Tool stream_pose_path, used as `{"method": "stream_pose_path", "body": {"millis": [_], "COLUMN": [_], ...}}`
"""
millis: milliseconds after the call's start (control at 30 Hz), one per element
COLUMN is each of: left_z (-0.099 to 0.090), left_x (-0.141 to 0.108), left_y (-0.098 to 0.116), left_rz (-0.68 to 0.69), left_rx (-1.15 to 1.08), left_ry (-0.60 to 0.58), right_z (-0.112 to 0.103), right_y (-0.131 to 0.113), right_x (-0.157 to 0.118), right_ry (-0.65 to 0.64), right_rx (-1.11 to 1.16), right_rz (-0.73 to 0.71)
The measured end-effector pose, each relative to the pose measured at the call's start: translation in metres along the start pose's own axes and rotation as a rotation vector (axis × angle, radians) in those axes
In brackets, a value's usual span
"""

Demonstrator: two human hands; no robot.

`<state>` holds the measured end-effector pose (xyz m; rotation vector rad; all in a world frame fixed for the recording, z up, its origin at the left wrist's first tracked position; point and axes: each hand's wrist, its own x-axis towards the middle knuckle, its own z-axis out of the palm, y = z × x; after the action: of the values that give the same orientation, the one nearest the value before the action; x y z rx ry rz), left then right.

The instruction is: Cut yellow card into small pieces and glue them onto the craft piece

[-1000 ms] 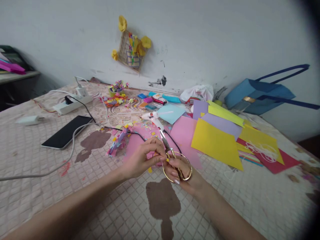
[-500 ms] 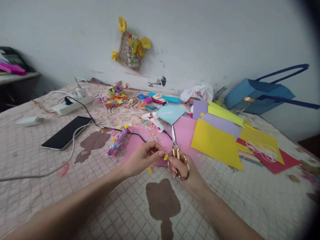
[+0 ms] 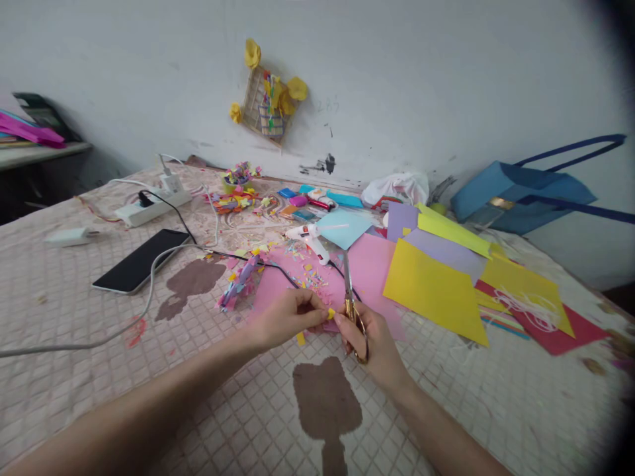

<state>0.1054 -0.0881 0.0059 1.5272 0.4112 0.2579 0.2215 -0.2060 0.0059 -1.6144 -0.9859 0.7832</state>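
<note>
My left hand [image 3: 292,317] pinches a small piece of yellow paper [image 3: 331,314] between thumb and fingertips. Gold-handled scissors [image 3: 349,305] sit in my right hand [image 3: 370,337], blades pointing away from me and looking closed. The right thumb and fingertips come up to the yellow piece's other side. Under and beyond both hands lies a pink sheet [image 3: 370,264] strewn with tiny paper scraps. Another yellow scrap [image 3: 300,338] lies just below my left hand. A white glue gun [image 3: 310,239] rests on the pink sheet, beyond the scissors.
Left are a tablet-like black device [image 3: 143,261], a power strip [image 3: 153,206] and loose cables. A paper-flower strip [image 3: 241,281] lies beside the pink sheet. Yellow sheets [image 3: 431,291], white string [image 3: 528,309] and a blue bag [image 3: 516,198] are on the right. A flower decoration [image 3: 270,102] hangs on the wall.
The right hand's fingertips have closed in on the yellow piece by my left fingers. The scissors have turned more edge-on and their blades look closer together. The view has shifted slightly.
</note>
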Motion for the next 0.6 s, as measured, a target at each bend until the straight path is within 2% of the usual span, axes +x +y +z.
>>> {"method": "stream_pose_path", "body": {"millis": [200, 333, 433, 600], "left_z": [-0.002, -0.008, -0.013, -0.016], "left_x": [0.001, 0.002, 0.003, 0.002], "left_y": [-0.002, 0.003, 0.009, 0.012], "left_rz": [0.021, 0.023, 0.02, 0.025], "left_rx": [-0.013, -0.16, -0.294, -0.38], "left_ry": [-0.016, 0.089, 0.183, 0.195], "right_z": [0.0, 0.001, 0.002, 0.004], "right_y": [0.003, 0.004, 0.004, 0.005], "right_x": [0.001, -0.001, -0.004, -0.009], "right_ry": [-0.007, -0.031, -0.103, -0.179], "right_rx": [0.005, 0.055, 0.112, 0.043], "right_rz": [0.011, -0.003, 0.005, -0.02]}}
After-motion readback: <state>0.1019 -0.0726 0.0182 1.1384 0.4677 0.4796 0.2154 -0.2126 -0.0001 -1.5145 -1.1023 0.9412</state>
